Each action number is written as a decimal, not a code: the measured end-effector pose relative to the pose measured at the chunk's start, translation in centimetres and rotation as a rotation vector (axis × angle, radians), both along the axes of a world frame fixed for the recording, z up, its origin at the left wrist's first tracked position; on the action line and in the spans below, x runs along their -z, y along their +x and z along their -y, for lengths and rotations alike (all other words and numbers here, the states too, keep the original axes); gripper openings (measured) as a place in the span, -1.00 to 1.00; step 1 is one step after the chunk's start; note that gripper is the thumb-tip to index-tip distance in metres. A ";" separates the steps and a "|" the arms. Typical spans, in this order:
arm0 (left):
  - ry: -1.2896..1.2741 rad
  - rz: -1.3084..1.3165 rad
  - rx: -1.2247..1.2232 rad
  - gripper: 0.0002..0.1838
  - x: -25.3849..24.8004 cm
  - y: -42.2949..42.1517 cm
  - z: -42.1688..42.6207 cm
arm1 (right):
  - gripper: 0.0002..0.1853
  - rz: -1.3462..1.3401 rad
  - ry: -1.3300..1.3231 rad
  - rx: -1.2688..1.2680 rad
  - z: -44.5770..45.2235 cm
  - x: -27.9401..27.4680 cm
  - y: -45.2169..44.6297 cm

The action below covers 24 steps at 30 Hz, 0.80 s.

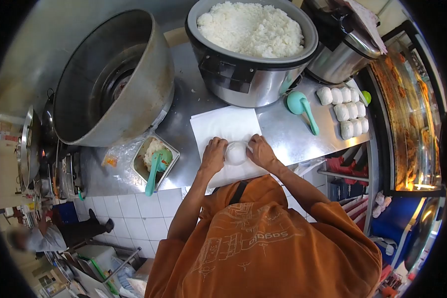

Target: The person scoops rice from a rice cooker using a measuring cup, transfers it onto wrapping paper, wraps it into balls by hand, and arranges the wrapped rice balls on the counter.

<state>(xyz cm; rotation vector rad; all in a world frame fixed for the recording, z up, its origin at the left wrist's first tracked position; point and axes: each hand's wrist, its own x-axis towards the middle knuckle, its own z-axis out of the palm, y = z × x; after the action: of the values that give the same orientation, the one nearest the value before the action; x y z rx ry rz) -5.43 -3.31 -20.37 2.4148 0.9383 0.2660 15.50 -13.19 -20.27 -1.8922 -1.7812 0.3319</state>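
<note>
A stack of white paper sheets [223, 124] lies at the front of the steel counter. On it sits a rounded, pale white mound [236, 153], which looks like a rice portion in wrapping paper; its contents are hidden. My left hand [213, 155] is at the mound's left side, fingers curled and pinching the paper. At its right side my right hand [261, 150] has its fingers closed on the paper too. Several white wrapped bundles [347, 111] stand in rows at the right of the counter. A turquoise rice scoop [303, 110] rests between them and the paper.
A large cooker pot [251, 74] full of white rice [251, 27] stands behind the paper. At left are a deep metal pot [114, 94] and a square container [156, 164] with rice and another scoop [156, 171]. A glass display case [407, 114] flanks the right. Another person [59, 236] is at far left.
</note>
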 end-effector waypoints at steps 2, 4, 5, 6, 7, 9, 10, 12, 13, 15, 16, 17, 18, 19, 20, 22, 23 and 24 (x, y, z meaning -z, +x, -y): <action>-0.453 0.077 -0.033 -0.43 0.5 -0.3 -1.1 | -0.83 -0.161 -0.098 0.012 0.2 0.4 0.5; -0.673 0.220 -0.040 -0.38 1.3 -1.3 -0.5 | -0.84 -0.821 -0.371 0.085 0.1 -5.0 0.7; -0.715 0.298 -0.030 -0.35 0.2 -1.1 0.4 | -0.85 -1.155 -0.499 0.122 0.0 -6.4 1.0; -0.758 0.374 -0.021 -0.31 -2.2 -0.7 1.6 | -0.80 -1.282 -0.574 0.067 0.2 -6.5 1.2; -0.800 0.449 -0.011 -0.28 -3.6 0.0 2.4 | -0.77 -1.343 -0.636 0.047 0.5 -6.2 1.3; -0.899 0.546 0.086 -0.40 -4.2 1.2 2.8 | -0.71 -1.460 -0.757 -0.003 0.7 -4.8 1.6; -1.005 0.553 0.106 -0.46 -4.7 1.6 2.9 | -0.67 -1.492 -0.833 -0.006 0.9 -4.3 1.7; -1.198 0.492 0.077 -0.59 -3.7 1.8 2.9 | -0.68 -1.472 -0.899 0.002 0.9 -4.2 1.8; -1.232 0.514 0.014 -0.56 -3.2 1.9 3.2 | -0.68 -1.466 -0.932 0.009 1.0 -4.6 1.8; -1.297 0.554 -0.120 -0.51 -3.3 2.3 3.9 | -0.66 -1.335 -0.807 0.048 1.3 -6.1 2.5; -1.315 0.538 -0.150 -0.49 -4.0 2.3 4.1 | -0.64 -1.163 -0.717 0.048 1.6 -6.9 3.0; -1.329 0.525 -0.179 -0.46 -4.7 2.1 4.2 | -0.61 -0.988 -0.625 0.047 1.9 -7.4 3.6; -1.340 0.515 -0.208 -0.44 -5.6 2.2 3.9 | -0.49 -1.118 -0.487 0.129 2.3 -4.6 4.5; -1.233 0.445 -0.144 -0.41 -5.7 2.4 3.4 | -0.47 -1.179 -0.457 0.186 2.0 -7.3 4.1; -1.128 0.376 -0.084 -0.39 -5.8 2.6 2.8 | -0.44 -1.241 -0.430 0.246 1.9 -10.2 3.5; -0.906 0.196 -0.009 -0.34 -6.1 3.4 2.3 | -0.31 -1.070 -0.478 0.171 1.6 -12.1 2.6; -0.783 0.089 0.011 -0.31 -6.5 4.1 1.9 | -0.26 -0.771 -0.435 0.077 1.5 -12.4 2.1; -0.654 -0.012 0.033 -0.28 -7.3 4.7 1.6 | -0.24 -0.697 -0.426 0.063 1.5 -11.9 2.2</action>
<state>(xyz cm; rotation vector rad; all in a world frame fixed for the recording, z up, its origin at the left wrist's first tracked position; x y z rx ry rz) -0.72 -4.94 -13.02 1.8254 0.8271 -0.0667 17.74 -14.67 -8.38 -1.7680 -1.2320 1.2543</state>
